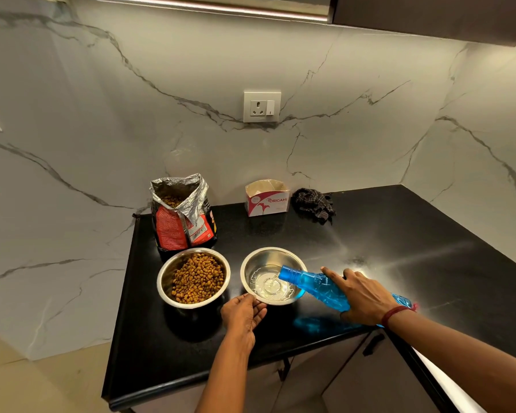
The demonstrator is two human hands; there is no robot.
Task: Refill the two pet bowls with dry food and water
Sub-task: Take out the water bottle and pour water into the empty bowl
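Note:
Two steel bowls stand side by side on the black counter (399, 248). The left bowl (164, 278) is full of brown dry food. The right bowl (268, 257) has a little water in its bottom. My right hand (361, 296) grips a blue plastic bottle (307, 281), tilted with its open mouth over the right bowl, and a thin stream of water falls from it. My left hand (243, 314) holds the near rim of the right bowl.
An open red and silver food bag (182, 213) stands behind the left bowl. A small pink and white carton (267, 199) and a dark crumpled cloth (313, 204) sit by the marble wall. A wall socket (262, 106) is above them.

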